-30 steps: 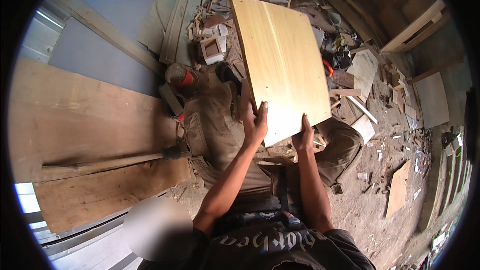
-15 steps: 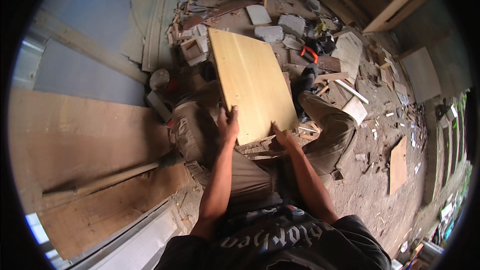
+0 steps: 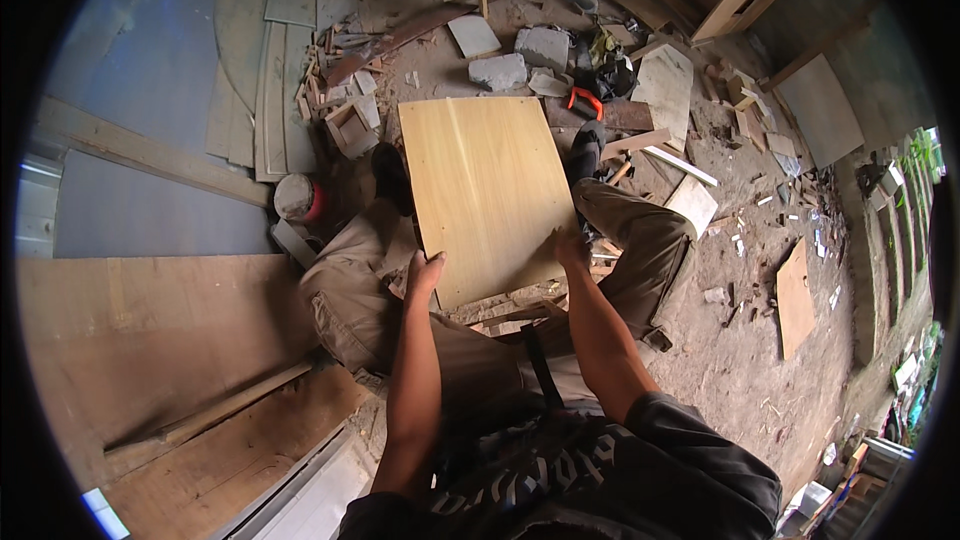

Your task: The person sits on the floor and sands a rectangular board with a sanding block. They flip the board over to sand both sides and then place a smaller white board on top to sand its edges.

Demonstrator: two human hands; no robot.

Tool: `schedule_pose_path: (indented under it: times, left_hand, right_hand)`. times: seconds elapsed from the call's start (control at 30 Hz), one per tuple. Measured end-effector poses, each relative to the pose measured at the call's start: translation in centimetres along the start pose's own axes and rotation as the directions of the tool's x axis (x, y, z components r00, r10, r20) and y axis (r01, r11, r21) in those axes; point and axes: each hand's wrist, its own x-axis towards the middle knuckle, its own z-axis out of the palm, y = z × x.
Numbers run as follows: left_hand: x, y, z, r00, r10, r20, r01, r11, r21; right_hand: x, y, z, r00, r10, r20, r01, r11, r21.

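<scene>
A flat, light wooden board (image 3: pixel 485 190) with a few small dark marks along its edges lies between my spread legs. My left hand (image 3: pixel 425 273) grips its near left edge, thumb on the top face and the fingers hidden beneath. At the near right edge my right hand (image 3: pixel 572 248) holds the board too, its fingertips hard to make out. Some wood pieces show below the near edge of the board, by my lap.
Grey blocks (image 3: pixel 497 72) and a red-orange saw handle (image 3: pixel 585 103) lie beyond the board. A bucket (image 3: pixel 296 197) stands left of my left leg. Wood scraps (image 3: pixel 795 300) litter the dirt floor at right. Large panels (image 3: pixel 150 330) line the left side.
The board has dropped flatter and turned, with its far edge now nearer and more level. My left hand has moved left and down with it; both hands keep hold.
</scene>
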Motion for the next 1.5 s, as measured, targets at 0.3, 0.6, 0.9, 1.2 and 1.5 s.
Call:
schedule_pose_path:
  times: [0.3,0.6,0.9,1.2,1.5]
  left_hand:
    - [4.0,-3.2,4.0,0.917,-0.363,-0.164,0.376,0.925,0.059]
    - [0.3,3.2,3.9,0.86,-0.303,-0.411,0.343,0.939,0.024]
    - [5.9,-2.8,3.0,0.977,-0.084,-0.196,0.136,0.953,0.272]
    - [4.6,-3.5,6.6,0.95,-0.311,0.02,0.249,0.796,0.551]
    - [2.3,2.0,5.8,0.934,-0.355,0.042,0.29,0.821,0.492]
  right_hand:
    - [1.6,2.6,-2.8,0.985,-0.148,-0.086,0.16,0.976,0.15]
    - [-0.3,0.2,-5.8,0.965,-0.053,-0.256,0.091,0.986,0.138]
    - [0.8,-0.4,-0.2,0.955,-0.297,-0.006,0.297,0.953,0.067]
    - [0.9,2.2,1.5,0.936,-0.347,0.065,0.351,0.934,-0.065]
    - [2.7,4.0,-0.4,0.918,-0.377,0.119,0.383,0.923,-0.029]
